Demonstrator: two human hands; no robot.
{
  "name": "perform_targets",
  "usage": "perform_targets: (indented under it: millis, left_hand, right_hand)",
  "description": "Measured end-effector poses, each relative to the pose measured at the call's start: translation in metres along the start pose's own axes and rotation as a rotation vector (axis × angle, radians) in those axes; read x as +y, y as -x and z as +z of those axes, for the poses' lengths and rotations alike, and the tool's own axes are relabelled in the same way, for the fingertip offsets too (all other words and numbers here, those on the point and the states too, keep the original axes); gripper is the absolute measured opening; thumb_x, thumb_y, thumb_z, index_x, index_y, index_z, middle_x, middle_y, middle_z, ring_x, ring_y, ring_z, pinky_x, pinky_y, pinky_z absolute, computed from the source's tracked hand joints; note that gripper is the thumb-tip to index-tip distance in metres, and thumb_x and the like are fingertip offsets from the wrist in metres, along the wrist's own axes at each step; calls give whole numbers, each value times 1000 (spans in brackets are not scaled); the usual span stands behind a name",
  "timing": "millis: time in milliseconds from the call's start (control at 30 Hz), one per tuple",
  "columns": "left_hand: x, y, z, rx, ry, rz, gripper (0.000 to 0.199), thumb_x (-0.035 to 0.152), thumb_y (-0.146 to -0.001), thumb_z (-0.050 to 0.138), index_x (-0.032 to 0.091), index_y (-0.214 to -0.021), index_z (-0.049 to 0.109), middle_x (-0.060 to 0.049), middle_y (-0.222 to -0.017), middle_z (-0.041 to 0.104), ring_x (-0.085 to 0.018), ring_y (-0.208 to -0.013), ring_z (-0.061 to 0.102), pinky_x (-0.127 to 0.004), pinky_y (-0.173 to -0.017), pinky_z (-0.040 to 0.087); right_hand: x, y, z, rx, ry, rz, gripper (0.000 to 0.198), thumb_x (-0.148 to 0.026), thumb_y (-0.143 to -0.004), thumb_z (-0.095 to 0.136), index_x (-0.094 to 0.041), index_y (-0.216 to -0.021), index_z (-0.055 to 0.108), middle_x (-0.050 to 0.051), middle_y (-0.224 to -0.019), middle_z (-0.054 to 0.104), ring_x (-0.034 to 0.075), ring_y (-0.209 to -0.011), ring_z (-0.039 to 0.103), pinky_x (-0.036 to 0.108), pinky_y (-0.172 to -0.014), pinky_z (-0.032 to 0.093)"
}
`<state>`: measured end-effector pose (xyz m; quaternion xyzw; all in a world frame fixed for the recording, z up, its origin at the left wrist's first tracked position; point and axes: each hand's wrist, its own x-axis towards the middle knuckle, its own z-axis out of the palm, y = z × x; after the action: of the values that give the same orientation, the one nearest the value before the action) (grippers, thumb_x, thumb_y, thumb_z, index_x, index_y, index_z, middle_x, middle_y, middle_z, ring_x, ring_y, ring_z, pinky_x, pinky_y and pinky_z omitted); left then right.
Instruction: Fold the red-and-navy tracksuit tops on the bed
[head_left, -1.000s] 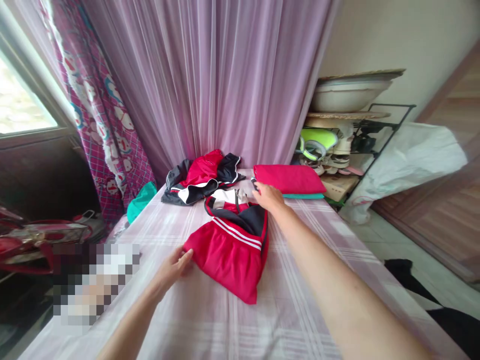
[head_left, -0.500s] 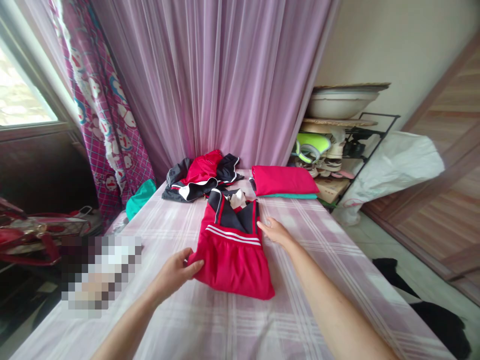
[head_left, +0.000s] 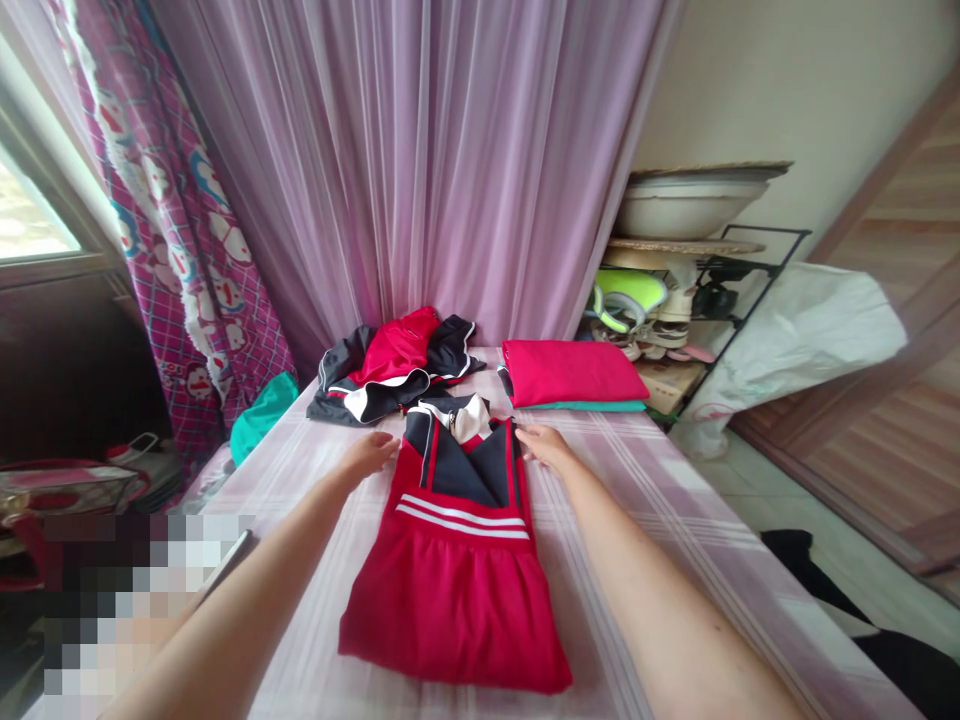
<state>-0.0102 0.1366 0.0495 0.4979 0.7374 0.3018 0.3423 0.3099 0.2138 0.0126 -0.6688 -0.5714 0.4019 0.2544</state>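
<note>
A red jacket (head_left: 457,610) is flanked at its far end by left hand (head_left: 369,454) and right hand (head_left: 550,447); either grip's closure cannot be told.

Landmark: red-black jacket (head_left: 457,610). Rumpled clothes (head_left: 405,345) obstruct behind-left; folded stack (head_left: 574,372) behind-right, slim gap between. Bare sheet (head_left: 697,540) flanks both sides, left forearm (head_left: 259,580) and right forearm (head_left: 645,590) crossing.

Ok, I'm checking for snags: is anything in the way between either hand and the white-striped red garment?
Nothing visible stands in between. The left hand and right hand are at opposite edges of the red garment; whether they touch it is unclear. The crumpled clothing lies beyond it.
</note>
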Motion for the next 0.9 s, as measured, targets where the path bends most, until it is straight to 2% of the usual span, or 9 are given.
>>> perform_targets:
  millis: [200,267,367,433,533,633,700,800,900]
  left_hand:
    - [10,-42,25,-79,189,-6,45,55,-71,69,19,-98,70,-4,-86,74,-18,-76,68,-24,-60,51]
    - [12,-52,27,-54,252,31,45,52,-72,70,21,-104,69,-3,-95,75,-17,-83,69,-24,-66,53]
    - [12,-65,27,69,319,61,43,47,-77,66,23,-113,65,-3,-108,73,-18,-95,68,-25,-79,54]
    - [9,-72,25,152,316,37,41,40,-80,64,21,-116,63,-5,-112,71,-20,-102,67,-27,-84,53]
    - [4,-72,22,195,286,-15,50,31,-80,64,19,-128,57,-9,-119,68,-23,-110,64,-30,-88,53]
    - [-5,-54,22,162,293,-29,63,28,-79,65,18,-139,48,-13,-129,64,-24,-107,66,-34,-85,55]
    - [-16,-32,21,76,359,19,66,33,-77,67,19,-139,48,-13,-131,63,-24,-107,67,-35,-86,56]
    - [-38,12,15,-64,495,100,75,51,-70,73,19,-134,52,-12,-125,67,-27,-110,65,-39,-91,55]
    - [-59,56,4,-98,503,114,75,63,-65,73,21,-125,59,-10,-124,68,-28,-113,64,-39,-92,54]
  right_hand:
    - [-5,-7,5,-69,-76,-80,14,-28,-80,64,-16,-84,70,1,-67,69,13,-56,60,21,-51,43]
    - [-6,-6,1,15,-54,-191,16,-31,-79,64,-18,-86,69,1,-73,70,15,-65,62,23,-59,46]
    - [-11,-9,0,263,85,-364,19,-39,-80,63,-21,-83,68,2,-76,70,18,-73,63,26,-68,46]
    - [-16,-14,5,328,172,-339,19,-39,-82,61,-21,-82,67,3,-80,71,20,-78,64,28,-73,47]
    - [-21,-23,18,229,187,-196,17,-33,-83,61,-20,-90,70,6,-88,74,23,-88,67,32,-80,48]
    - [-13,-18,24,155,140,-147,28,-29,-85,59,-19,-109,68,8,-96,75,23,-94,68,32,-84,49]
    - [0,-5,22,135,111,-145,36,-27,-87,55,-18,-121,63,9,-105,74,20,-97,69,30,-85,50]
    - [31,29,12,39,-47,-144,43,-29,-87,54,-17,-128,58,12,-118,70,18,-102,68,28,-85,52]
    - [61,73,-2,-115,-212,-189,48,-41,-82,59,-19,-125,60,11,-118,69,19,-101,67,30,-82,52]
